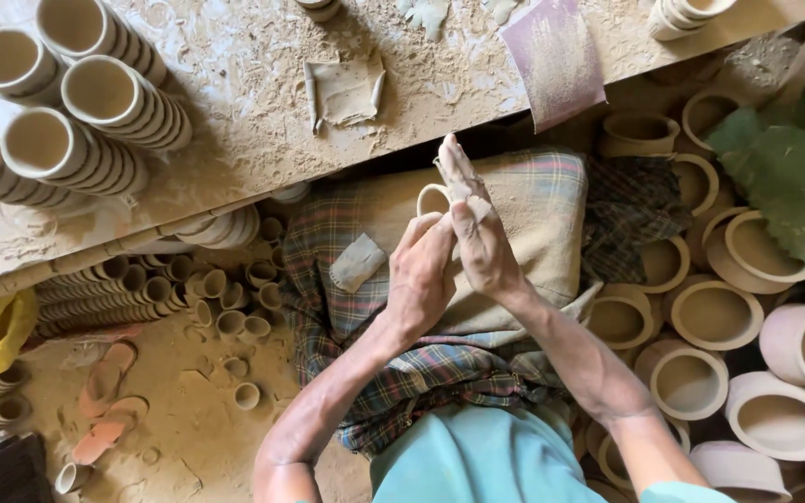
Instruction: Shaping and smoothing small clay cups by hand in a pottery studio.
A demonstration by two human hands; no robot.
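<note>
My left hand (421, 275) grips a small unfired clay cup (432, 197) above my lap, its open mouth facing the camera. My right hand (477, 228) lies flat against the cup's right side, fingers stretched out and pressing a small pale scrap of sandpaper (473, 201) onto the clay. Both hands are dusty. A plaid cloth (514, 200) covers my lap beneath them, with another grey scrap (358, 262) lying on it.
A dusty wooden workboard (253, 121) runs across the top, bearing stacked clay cups (95, 93), a folded grey rag (344, 90) and a purple sandpaper sheet (553, 58). Larger clay pots (715, 312) crowd the right. Rows of small cups (132, 289) and orange sandals (104, 401) lie on the left floor.
</note>
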